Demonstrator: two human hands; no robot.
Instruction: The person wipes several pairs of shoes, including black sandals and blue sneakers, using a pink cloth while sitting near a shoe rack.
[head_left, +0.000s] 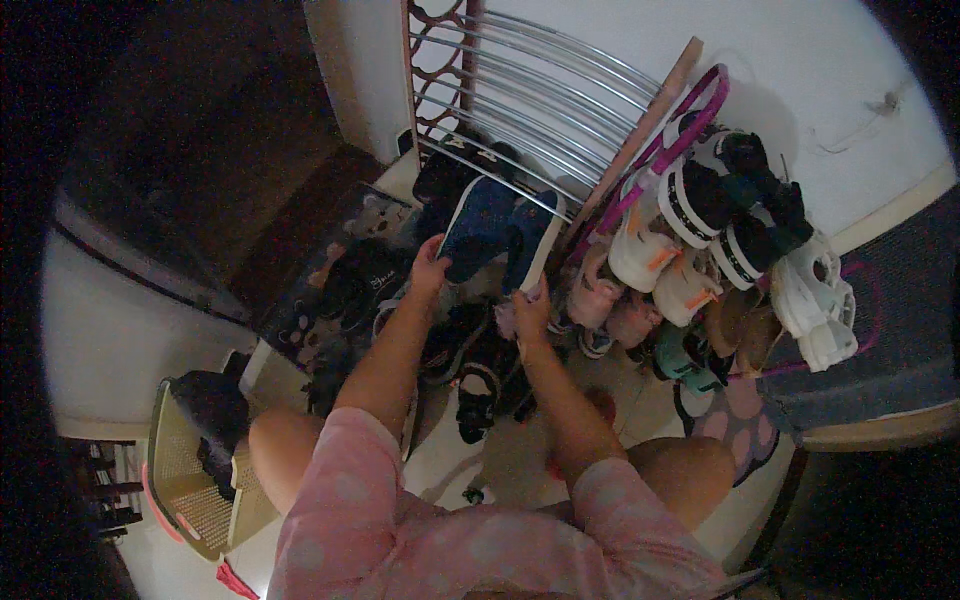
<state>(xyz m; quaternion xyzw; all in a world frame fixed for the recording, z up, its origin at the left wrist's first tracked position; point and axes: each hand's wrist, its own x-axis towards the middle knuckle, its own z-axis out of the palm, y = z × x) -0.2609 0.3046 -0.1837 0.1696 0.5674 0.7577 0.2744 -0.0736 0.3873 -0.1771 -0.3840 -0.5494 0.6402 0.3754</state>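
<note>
A pair of dark blue shoes with white soles is in front of me, toes under the lowest front bar of a shoe rack (540, 105). My left hand (430, 264) grips the heel end of the left blue shoe (480, 225). My right hand (529, 306) holds the heel end of the right blue shoe (536, 232). A pale pinkish item (507, 321) shows beside my right fingers; whether I hold it, I cannot tell. Black shoes (439, 176) sit to the left of the blue pair, partly behind the bars.
Right of the rack, several white, black and pink shoes sit on a purple-framed rack (709, 101). Black sandals (476, 401) and other dark footwear lie on the floor between my arms. A patterned doormat (375, 210) is at left, near a yellow plastic basket (202, 517) holding dark items.
</note>
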